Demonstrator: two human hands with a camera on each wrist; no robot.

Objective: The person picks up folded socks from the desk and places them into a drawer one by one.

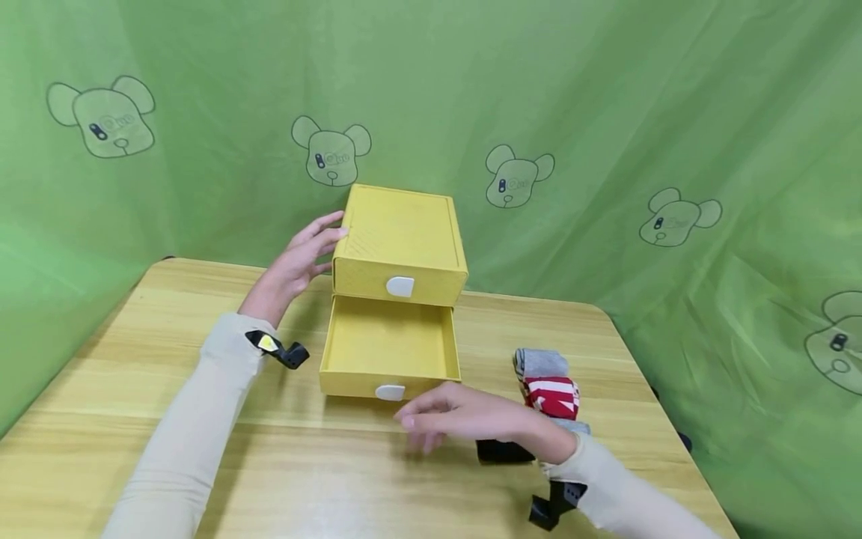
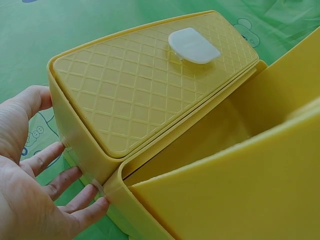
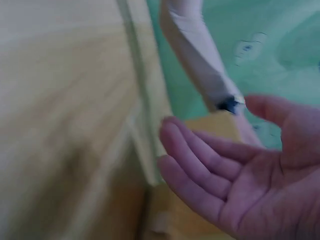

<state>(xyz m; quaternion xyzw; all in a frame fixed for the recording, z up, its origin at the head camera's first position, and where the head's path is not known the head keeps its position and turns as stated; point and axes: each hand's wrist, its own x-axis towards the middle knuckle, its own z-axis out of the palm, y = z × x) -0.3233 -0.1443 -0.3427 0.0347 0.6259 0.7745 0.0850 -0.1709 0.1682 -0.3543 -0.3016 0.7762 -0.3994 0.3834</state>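
While the left hand [image 1: 303,254] rests extended fingers against the left side of the yellow plastic two-drawer box [image 1: 404,224] on the far part of the wood-grain tabletop [image 1: 289,479], the right hand [image 1: 465,412], fingers loosely bent and empty, hovers by the near right corner of the pulled-out yellow lower drawer [image 1: 353,384]. The step seems to be bracing the box, so the next move calls for steadiness; lettering on the green bear-print curtain [image 1: 431,67] is too faint to read surely.

Wood-grain table [image 1: 310,479], yellow drawer unit [image 1: 402,233], grey cloths [image 1: 544,364], red-and-white cloth [image 1: 554,397], black item [image 1: 503,452]
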